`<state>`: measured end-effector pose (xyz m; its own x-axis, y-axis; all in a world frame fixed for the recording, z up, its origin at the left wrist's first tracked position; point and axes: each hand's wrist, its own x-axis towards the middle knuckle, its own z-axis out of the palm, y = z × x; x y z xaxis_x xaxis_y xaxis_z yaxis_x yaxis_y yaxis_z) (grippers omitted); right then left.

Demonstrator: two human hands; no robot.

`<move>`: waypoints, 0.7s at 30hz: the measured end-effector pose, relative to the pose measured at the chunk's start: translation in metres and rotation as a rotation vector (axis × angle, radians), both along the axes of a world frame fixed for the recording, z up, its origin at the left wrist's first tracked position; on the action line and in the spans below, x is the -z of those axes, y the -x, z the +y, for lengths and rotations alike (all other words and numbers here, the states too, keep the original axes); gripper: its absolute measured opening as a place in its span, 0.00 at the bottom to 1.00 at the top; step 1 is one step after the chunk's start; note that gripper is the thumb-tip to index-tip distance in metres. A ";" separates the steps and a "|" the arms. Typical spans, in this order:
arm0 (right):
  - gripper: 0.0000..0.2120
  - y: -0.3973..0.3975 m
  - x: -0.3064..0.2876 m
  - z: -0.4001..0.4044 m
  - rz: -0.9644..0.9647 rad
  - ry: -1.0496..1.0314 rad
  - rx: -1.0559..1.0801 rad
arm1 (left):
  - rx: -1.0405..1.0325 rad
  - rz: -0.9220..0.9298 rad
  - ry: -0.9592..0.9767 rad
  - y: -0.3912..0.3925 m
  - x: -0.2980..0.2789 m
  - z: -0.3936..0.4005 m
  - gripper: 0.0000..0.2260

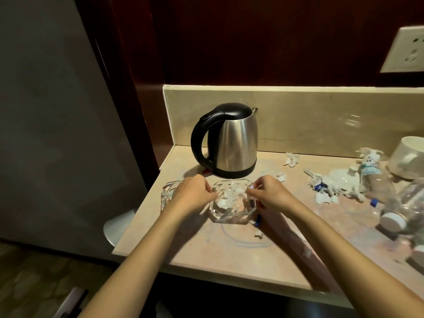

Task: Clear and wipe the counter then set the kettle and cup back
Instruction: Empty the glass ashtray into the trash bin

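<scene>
Centre frame, on desk (206, 255): left hand (191, 195) & right hand (271, 195) pinch glass ashtray (231, 210) rims. Clearing step; next prob. lift level, scraps (229, 198) inside.

Both forearms reach forward, left hand (192, 195) and right hand (271, 195) with fingers curled inward.

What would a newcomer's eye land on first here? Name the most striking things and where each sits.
The steel kettle with its black handle stands upright at the back left of the counter. Just in front of it, the left hand and right hand grip opposite sides of a clear glass ashtray holding torn white paper. To the right lie paper scraps, toppled plastic bottles and a white cup at the frame's edge.
</scene>
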<state>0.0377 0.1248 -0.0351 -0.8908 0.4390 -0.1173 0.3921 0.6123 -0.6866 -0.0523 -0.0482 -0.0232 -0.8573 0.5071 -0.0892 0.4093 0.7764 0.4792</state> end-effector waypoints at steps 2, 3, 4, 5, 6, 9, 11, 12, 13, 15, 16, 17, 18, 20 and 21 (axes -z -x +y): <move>0.13 -0.005 -0.011 0.003 0.054 0.056 0.009 | -0.004 -0.114 -0.182 0.002 -0.002 -0.002 0.09; 0.12 -0.008 -0.016 0.004 0.081 0.090 0.013 | -0.021 -0.209 -0.295 0.004 -0.004 -0.003 0.10; 0.11 -0.011 -0.022 0.005 0.114 0.123 0.017 | -0.039 -0.326 -0.394 0.005 -0.007 -0.004 0.11; 0.12 -0.013 -0.027 0.006 0.150 0.155 0.023 | -0.046 -0.464 -0.482 0.006 -0.011 -0.006 0.13; 0.12 -0.016 -0.031 0.005 0.183 0.185 0.030 | -0.041 -0.595 -0.560 0.005 -0.015 -0.008 0.14; 0.12 -0.025 -0.043 -0.001 0.247 0.222 0.041 | -0.020 -0.739 -0.663 0.002 -0.027 -0.010 0.13; 0.11 -0.033 -0.046 -0.007 0.270 0.222 0.037 | -0.013 -0.747 -0.682 0.000 -0.030 -0.012 0.12; 0.11 -0.037 -0.048 -0.010 0.288 0.233 0.036 | -0.006 -0.757 -0.682 -0.001 -0.031 -0.014 0.11; 0.10 -0.041 -0.048 -0.013 0.310 0.258 0.040 | 0.005 -0.766 -0.678 -0.003 -0.032 -0.017 0.10; 0.08 -0.050 -0.048 -0.019 0.352 0.355 0.052 | 0.016 -0.778 -0.693 -0.010 -0.033 -0.023 0.07; 0.08 -0.055 -0.048 -0.023 0.361 0.423 0.056 | 0.009 -0.781 -0.714 -0.014 -0.033 -0.027 0.05; 0.09 -0.060 -0.049 -0.028 0.353 0.504 0.051 | 0.000 -0.777 -0.733 -0.020 -0.033 -0.031 0.04; 0.10 -0.066 -0.049 -0.033 0.324 0.591 0.036 | -0.008 -0.768 -0.746 -0.027 -0.033 -0.036 0.03; 0.13 -0.077 -0.049 -0.042 0.227 0.734 -0.021 | -0.014 -0.746 -0.767 -0.040 -0.032 -0.047 0.02; 0.14 -0.083 -0.048 -0.046 0.176 0.779 -0.056 | -0.007 -0.733 -0.768 -0.046 -0.031 -0.054 0.03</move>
<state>0.1208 0.0783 0.0128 -0.9431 0.2424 -0.2274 0.2212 -0.0529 -0.9738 -0.0061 -0.1021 0.0074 -0.7271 0.6421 -0.2430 -0.1812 0.1619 0.9700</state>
